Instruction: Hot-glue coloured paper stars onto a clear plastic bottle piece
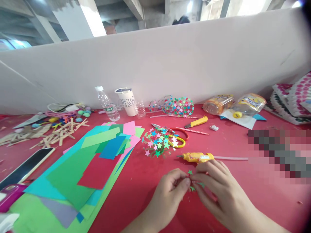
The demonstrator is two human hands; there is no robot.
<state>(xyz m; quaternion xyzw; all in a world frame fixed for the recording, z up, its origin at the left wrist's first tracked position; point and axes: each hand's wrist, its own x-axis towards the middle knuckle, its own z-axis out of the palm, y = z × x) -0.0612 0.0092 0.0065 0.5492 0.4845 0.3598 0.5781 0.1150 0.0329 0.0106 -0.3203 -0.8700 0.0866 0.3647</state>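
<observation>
On the red table (pixel 136 194), the right hand (pixel 222 186) and left hand (pixel 170 187) meet fingertip to fingertip. The yellow glue gun (pixel 198 157) lies crosswise just beyond, nearer the right hand, tip pointing left; small green stars (pixel 190 172) sit pinched between both hands' fingertips, though fingers hide exactly where each grips.

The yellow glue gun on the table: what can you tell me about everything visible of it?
The yellow glue gun looks plastic, with reddish flecks and a white label on its body. It lies flat on the red table, its slim, dark nozzle pointing left in the view. A pale, translucent stick extends from its rear. The right hand covers part of it; whether they touch is unclear. No one grips it.
</observation>
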